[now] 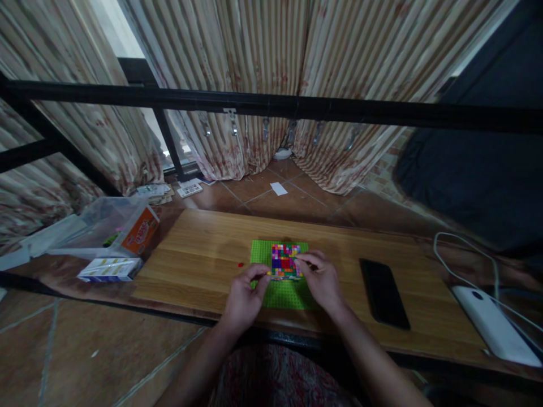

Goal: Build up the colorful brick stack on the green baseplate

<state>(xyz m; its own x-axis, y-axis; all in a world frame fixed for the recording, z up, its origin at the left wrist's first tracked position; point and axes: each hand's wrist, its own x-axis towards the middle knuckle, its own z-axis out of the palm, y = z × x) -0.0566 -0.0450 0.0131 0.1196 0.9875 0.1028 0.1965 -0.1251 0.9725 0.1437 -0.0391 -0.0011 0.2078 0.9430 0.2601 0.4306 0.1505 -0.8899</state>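
Note:
A green studded baseplate (282,298) lies on the wooden board, carrying a square block of many-coloured toy bricks (285,263). My left hand (246,297) is closed in a pinch at the block's near left corner, with a small yellow brick (268,273) at its fingertips. At the block's right side, my right hand (320,278) has thumb and forefinger pressed together, touching or just over the bricks; whatever lies between them is hidden. A single small red brick (241,264) sits on the wood left of the baseplate.
On the wooden board (203,243), a black phone (385,294) lies to the right, near a white power bank (494,325) with a cable. At left are a clear plastic bin (91,232) and a small box (111,269). A black metal bar (271,105) crosses beyond.

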